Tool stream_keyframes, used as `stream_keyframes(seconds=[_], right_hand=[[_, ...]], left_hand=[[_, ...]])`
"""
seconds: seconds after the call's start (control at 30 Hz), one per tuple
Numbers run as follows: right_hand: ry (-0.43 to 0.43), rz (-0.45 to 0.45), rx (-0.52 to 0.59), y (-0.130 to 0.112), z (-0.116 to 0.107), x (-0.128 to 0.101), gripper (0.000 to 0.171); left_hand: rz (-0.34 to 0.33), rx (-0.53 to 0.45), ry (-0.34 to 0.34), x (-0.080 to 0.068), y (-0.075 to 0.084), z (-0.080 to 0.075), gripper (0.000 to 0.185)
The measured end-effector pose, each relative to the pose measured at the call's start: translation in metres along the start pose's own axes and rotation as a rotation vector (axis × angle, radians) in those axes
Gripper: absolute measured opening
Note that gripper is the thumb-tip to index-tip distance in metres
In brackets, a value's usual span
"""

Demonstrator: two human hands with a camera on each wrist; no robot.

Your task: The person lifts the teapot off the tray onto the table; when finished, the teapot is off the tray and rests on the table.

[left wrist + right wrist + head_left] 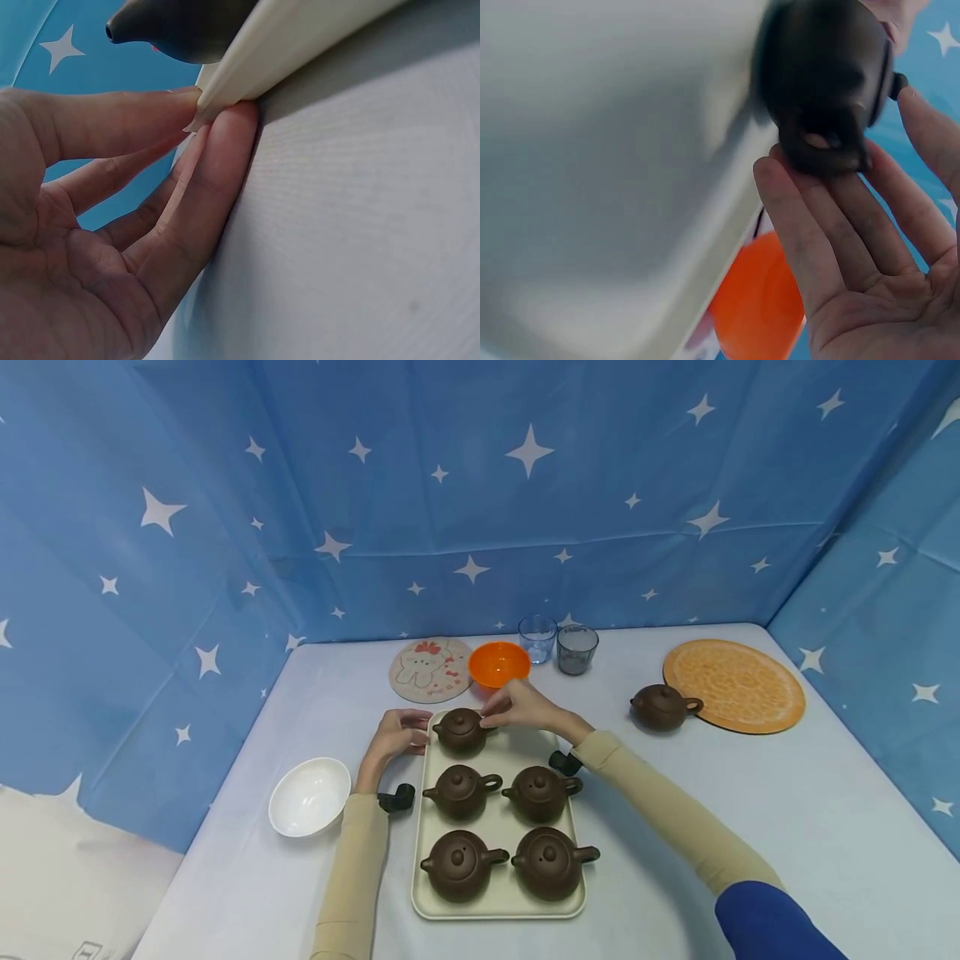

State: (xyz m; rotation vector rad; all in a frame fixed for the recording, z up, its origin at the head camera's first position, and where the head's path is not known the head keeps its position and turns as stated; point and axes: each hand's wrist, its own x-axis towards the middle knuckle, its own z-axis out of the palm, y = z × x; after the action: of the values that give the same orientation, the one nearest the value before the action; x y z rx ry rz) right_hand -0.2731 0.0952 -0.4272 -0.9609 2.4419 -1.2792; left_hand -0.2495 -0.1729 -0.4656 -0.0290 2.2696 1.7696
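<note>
One corner (527, 745) lies bare, left hand (395, 734) pinching the tray's edge (259, 64), right hand (527, 707) spread at a teapot (461, 735).

I face blue cloth (480, 502) scattered with white stars, hanging at my ten, twelve and two o'clock around a white surface (810, 802).

The person wore long, close-fitting, plain beige fabric sleeves (351, 877) on both arms, a bright blue fabric sleeve (772, 922) higher up the right, and small, black, rounded devices (397, 798) at the wrists.
</note>
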Motion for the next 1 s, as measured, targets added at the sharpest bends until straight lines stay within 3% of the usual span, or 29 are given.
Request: stream_keyframes(seconds=[0.3, 0.8, 0.9, 1.0], right_hand=[[0.038, 0.020, -0.090, 0.002, 0.008, 0.005, 0.019], [0.048, 0.027, -0.097, 0.008, 0.012, 0.010, 0.013], [0.061, 0.031, -0.100, 0.008, 0.009, 0.009, 0.013], [0.065, 0.041, -0.051, 0.007, 0.005, 0.006, 0.012]], left_hand=[[-0.014, 0.000, 0.012, -0.002, 0.001, 0.000, 0.052], [-0.011, 0.004, 0.011, -0.005, -0.003, -0.002, 0.052], [-0.001, 0.005, 0.007, -0.003, -0.002, -0.001, 0.052], [-0.008, 0.002, -0.007, -0.009, 0.010, 0.001, 0.052]])
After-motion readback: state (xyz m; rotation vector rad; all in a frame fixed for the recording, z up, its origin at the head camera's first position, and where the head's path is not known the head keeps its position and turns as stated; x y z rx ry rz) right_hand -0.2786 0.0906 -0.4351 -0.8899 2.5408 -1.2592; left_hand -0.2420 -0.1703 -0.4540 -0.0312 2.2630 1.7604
